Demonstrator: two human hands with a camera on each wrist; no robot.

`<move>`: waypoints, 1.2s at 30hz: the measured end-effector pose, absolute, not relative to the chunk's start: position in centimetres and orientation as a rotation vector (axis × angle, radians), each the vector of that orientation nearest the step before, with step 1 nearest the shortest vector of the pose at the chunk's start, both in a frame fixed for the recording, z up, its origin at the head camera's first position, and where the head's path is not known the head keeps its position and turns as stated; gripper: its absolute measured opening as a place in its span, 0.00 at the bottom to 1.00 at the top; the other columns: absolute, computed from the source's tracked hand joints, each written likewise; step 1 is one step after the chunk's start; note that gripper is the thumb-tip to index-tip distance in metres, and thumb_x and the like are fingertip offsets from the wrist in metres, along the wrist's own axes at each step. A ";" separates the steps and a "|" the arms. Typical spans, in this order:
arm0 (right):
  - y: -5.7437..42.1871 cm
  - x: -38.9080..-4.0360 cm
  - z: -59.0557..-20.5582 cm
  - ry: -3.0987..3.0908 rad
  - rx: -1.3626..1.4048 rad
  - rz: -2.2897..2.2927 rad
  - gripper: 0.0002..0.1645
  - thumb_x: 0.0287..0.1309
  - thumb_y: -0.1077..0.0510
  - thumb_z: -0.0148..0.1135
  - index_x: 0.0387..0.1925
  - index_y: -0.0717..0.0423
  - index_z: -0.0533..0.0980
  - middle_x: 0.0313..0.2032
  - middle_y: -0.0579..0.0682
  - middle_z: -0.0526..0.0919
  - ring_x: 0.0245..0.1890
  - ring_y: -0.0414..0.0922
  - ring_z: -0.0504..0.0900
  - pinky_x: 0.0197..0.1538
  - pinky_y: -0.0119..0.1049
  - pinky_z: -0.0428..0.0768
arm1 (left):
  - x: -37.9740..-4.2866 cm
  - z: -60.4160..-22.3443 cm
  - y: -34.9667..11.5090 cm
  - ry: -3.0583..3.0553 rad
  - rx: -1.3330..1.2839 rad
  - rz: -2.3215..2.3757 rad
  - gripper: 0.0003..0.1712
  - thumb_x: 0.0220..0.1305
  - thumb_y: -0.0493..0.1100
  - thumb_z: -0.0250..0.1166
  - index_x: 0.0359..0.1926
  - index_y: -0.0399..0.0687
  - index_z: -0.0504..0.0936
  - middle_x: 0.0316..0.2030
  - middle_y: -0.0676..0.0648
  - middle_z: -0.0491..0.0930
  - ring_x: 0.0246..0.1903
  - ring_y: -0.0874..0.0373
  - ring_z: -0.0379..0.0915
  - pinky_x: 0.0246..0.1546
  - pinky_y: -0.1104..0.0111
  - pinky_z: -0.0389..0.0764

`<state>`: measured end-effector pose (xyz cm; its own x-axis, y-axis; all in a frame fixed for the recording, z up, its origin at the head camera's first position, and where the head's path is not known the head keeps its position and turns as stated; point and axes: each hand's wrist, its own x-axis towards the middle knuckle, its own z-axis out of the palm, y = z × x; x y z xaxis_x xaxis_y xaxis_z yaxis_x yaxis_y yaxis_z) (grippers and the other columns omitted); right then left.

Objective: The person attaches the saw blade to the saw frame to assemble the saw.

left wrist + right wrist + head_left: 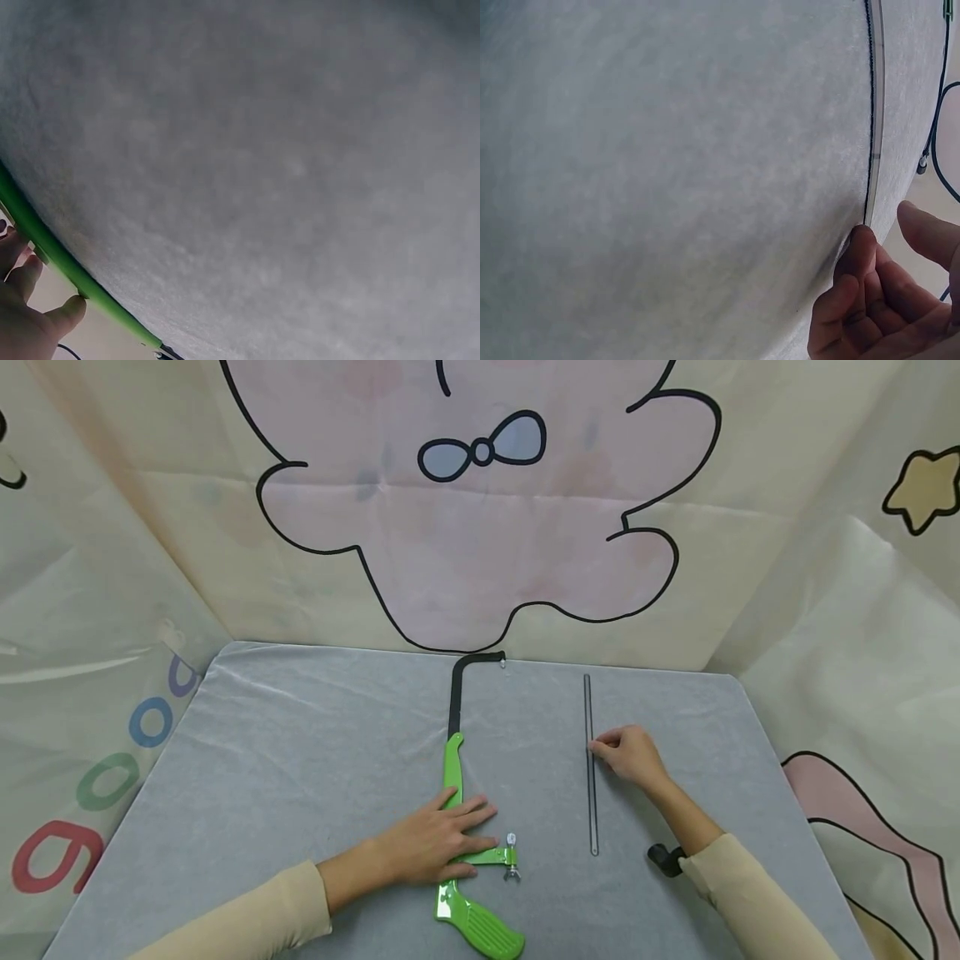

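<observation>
A hacksaw frame (453, 768) with a green handle (483, 928) and a black front bar (456, 693) lies lengthwise on the cloth. My left hand (431, 843) rests flat across its green middle, fingers spread. Beside that hand, a green side arm (487, 857) carries a metal wing nut (512, 875). Further right lies a thin grey saw blade (592, 802), its fine teeth seen in the right wrist view. The fingertips of my right hand (630, 753) are right at the blade's edge. In the right wrist view the thumb (926, 229) stands apart from the blade.
Grey cloth (337, 718) covers the table. Behind it hangs a cream curtain (187, 510) with printed figures, and similar curtains flank both sides. A small black object (664, 860) shows beside my right wrist.
</observation>
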<state>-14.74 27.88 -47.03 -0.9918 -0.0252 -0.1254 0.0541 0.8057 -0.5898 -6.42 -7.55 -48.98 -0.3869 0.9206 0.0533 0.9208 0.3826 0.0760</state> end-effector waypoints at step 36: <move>25.8 -15.2 -47.3 2.989 0.250 -0.709 0.11 0.56 0.55 0.70 0.30 0.60 0.86 0.31 0.56 0.88 0.31 0.53 0.84 0.30 0.46 0.78 | -6.2 -49.5 -7.8 -2.681 -1.682 -0.424 0.22 0.67 0.57 0.62 0.58 0.58 0.83 0.66 0.45 0.71 0.69 0.48 0.62 0.66 0.41 0.59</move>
